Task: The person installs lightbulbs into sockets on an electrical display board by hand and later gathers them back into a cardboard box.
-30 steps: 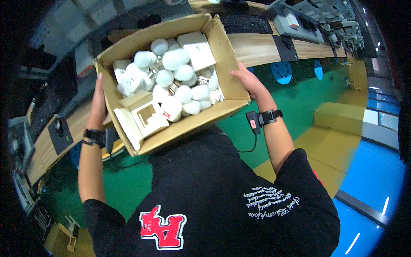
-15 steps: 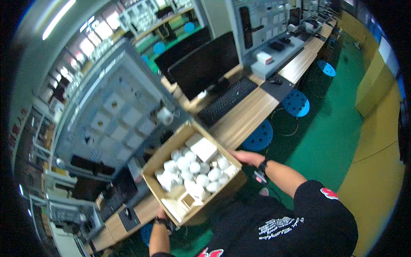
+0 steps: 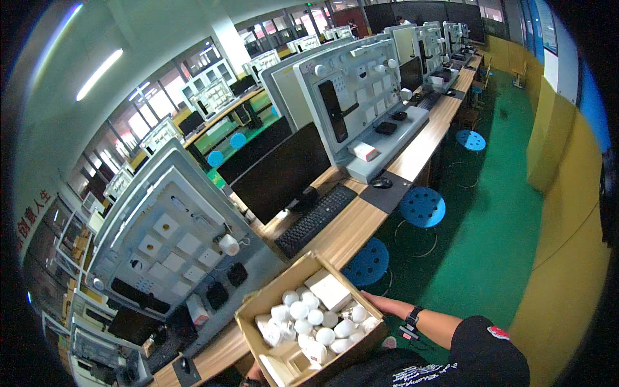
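Observation:
Between my two hands I carry an open cardboard box (image 3: 293, 278). Several round white light bulbs (image 3: 299, 310) lie loose inside it, along with a white carton (image 3: 327, 289) near the far corner. My right hand (image 3: 385, 304) grips the box's right side, its fingertips tucked behind the wall. At the lower left edge of the box is my left hand (image 3: 254, 372), closed against its side and mostly hidden by the cardboard.
A wooden bench (image 3: 361, 222) runs beside me with a black keyboard (image 3: 316, 219), a monitor (image 3: 282, 173), a mouse (image 3: 382, 183) and grey panel boards (image 3: 174, 238). Blue stools (image 3: 422, 206) stand along its edge on a green floor. A yellow-panelled wall (image 3: 567, 245) rises at the right.
The view has lifted, so more of the room shows and the box sits lower in the picture. Both hands still hold the box.

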Available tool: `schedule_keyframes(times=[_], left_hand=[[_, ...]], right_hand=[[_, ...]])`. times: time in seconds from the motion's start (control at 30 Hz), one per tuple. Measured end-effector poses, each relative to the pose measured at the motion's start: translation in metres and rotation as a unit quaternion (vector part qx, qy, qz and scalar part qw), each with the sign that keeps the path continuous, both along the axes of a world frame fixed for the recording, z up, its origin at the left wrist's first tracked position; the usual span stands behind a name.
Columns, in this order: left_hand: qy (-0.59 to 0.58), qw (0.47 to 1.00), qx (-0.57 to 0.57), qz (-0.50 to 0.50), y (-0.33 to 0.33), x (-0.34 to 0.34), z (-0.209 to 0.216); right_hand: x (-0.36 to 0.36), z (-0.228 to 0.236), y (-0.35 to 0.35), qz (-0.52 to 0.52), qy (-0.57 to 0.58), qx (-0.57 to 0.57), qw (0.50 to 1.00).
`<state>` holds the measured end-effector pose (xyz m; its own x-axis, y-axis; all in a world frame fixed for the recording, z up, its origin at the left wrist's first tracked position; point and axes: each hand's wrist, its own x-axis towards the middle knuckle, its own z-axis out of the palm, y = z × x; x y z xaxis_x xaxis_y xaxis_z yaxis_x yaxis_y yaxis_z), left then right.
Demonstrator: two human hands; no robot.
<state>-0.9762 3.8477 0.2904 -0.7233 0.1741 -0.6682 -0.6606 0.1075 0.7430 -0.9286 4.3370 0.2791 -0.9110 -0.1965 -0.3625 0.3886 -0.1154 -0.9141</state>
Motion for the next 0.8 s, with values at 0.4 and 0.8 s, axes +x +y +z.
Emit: schedule_keyframes(times=[0.4, 0.8], left_hand=[[0.066, 0.946, 0.000, -0.317, 0.221, -0.081, 0.017], [0.069, 0.881, 0.036, -0.467, 0.543, -0.183, 0.017]], right_hand=[[0.157, 0.006, 0.113, -0.270, -0.023, -0.161, 0.949], [0.166, 0.018, 0.272, -0.361, -0.072, 0.134, 0.920]])
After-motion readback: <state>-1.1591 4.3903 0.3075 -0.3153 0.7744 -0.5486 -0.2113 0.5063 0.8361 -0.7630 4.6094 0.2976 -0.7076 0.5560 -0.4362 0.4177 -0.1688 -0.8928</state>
